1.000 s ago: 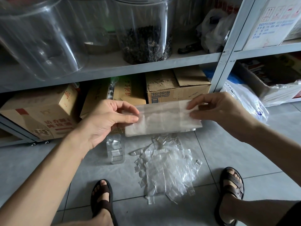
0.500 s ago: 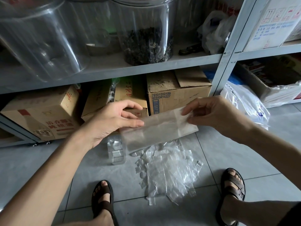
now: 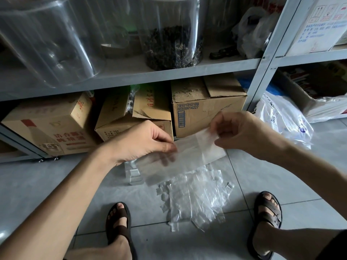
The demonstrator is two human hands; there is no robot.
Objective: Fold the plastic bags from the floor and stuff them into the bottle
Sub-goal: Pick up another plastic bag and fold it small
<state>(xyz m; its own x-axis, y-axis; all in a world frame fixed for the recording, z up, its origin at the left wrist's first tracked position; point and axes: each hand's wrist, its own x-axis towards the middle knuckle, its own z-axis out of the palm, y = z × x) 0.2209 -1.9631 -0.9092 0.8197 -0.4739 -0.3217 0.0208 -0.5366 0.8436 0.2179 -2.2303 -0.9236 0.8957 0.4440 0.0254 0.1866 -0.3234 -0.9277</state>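
I hold a clear plastic bag (image 3: 185, 158) in the air between both hands, above the floor. My left hand (image 3: 142, 141) pinches its upper left edge with thumb and fingers. My right hand (image 3: 242, 132) pinches its upper right corner, which is bent over. Below lies a loose pile of clear plastic bags (image 3: 195, 197) on the grey tiles. The clear bottle (image 3: 133, 173) stands on the floor just left of the pile, mostly hidden behind the held bag and my left wrist.
A metal shelf unit (image 3: 262, 72) stands ahead, with cardboard boxes (image 3: 204, 109) under its lowest shelf and big clear jars (image 3: 172, 32) above. A white plastic sack (image 3: 281, 119) lies at the right. My sandalled feet (image 3: 120, 222) flank the pile.
The bag has tilted and dropped at its left end. My right hand has turned the right corner over, and both hands have shifted closer along its top edge.
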